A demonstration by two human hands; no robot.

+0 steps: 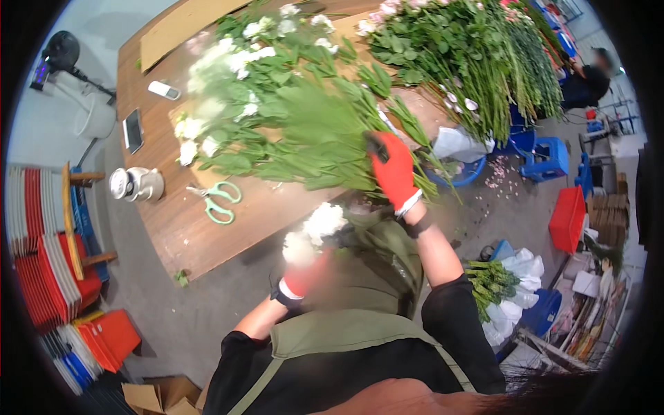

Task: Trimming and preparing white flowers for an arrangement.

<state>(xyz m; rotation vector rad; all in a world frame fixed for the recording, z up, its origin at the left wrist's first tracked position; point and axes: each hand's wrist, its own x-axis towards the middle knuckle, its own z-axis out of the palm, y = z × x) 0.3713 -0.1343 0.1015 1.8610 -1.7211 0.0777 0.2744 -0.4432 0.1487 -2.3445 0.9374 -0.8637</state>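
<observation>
My left hand (306, 275), in a red work glove, is close to my apron and partly blurred. It holds white flowers (317, 231) whose ruffled heads stand just beyond the fingers; their stems are hidden. My right hand (391, 161), in a red glove with a dark palm, grips leafy green stems (327, 119) at the near side of the flower pile. The leaves running from it are motion-blurred, and the fingertips are partly hidden. White blossoms (241, 59) lie towards the far left of that pile, on a wooden table (176, 228). Green-handled scissors (220, 199) lie opened nearby.
A metal canister (137, 184), a phone (133, 130) and a white remote (164, 90) rest on the table's left side. Rose bunches (441, 52) lie at far right. A blue stool (544, 158) and a red crate (568, 218) stand right. Another person (594, 80) is in the background.
</observation>
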